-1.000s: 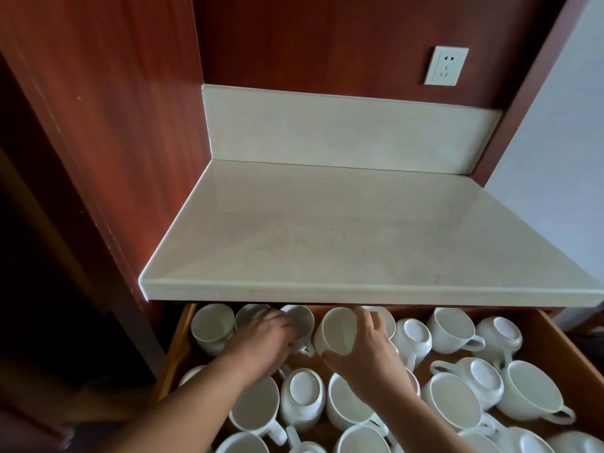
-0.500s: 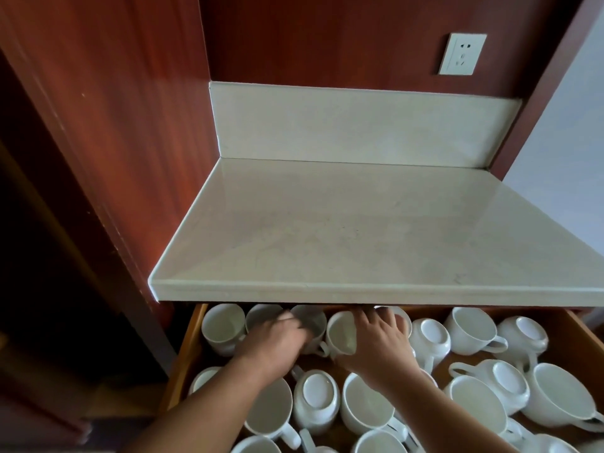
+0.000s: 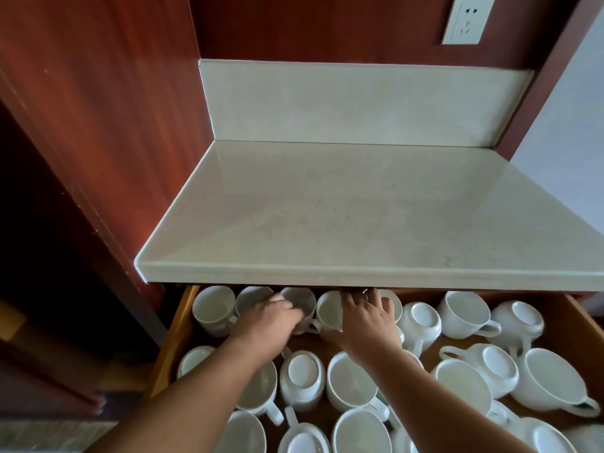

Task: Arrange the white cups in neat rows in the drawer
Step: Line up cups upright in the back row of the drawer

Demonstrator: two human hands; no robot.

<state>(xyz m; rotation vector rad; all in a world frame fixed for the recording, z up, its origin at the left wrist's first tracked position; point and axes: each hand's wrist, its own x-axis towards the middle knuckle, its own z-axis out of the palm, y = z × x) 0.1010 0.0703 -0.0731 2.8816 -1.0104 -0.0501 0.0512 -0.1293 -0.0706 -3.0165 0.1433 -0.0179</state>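
Left hand (image 3: 271,318) curls round the third cup (image 3: 302,300) of the back row; right hand (image 3: 366,317), fingers spread fairly straight, presses the fourth cup (image 3: 328,310) beside it. The row runs left-right under the counter (image 3: 327,223); loose white cups (image 3: 351,377) lie nearer, mostly rightward in the drawer (image 3: 176,328)

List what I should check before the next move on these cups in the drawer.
1. Left hand grips third back-row cup: ok.
2. Right hand hold on fourth back-row cup: cannot tell, the hand covers it.
3. Leftmost back-row cup and second back-row cup upright, side by side: ok.
4. Other cups in rows: not ok; overturned cup and others lie scattered.
5. Room behind the row: cannot tell; countertop hides the back of the drawer.
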